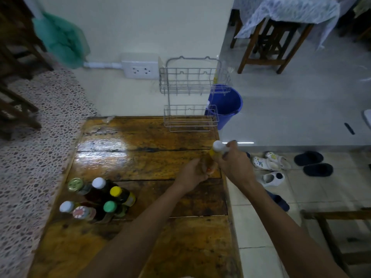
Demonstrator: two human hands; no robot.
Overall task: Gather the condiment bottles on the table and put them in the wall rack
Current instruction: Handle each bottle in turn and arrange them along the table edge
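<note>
A white-capped bottle (217,149) with yellow contents stands at the right edge of the wooden table (140,161). My right hand (234,163) is wrapped around its neck. My left hand (192,173) cups the bottle's lower part, which is blurred. Several other condiment bottles (96,199) with white, yellow, green and patterned caps cluster at the table's near left. The two-tier wire wall rack (192,93) hangs on the cream wall past the table's far edge, with both tiers holding nothing.
A blue bucket (226,105) stands on the floor right of the rack. A wall socket (140,70) sits left of the rack. Slippers (271,163) lie on the floor by the table's right edge. Wooden stools (267,43) stand at the far right.
</note>
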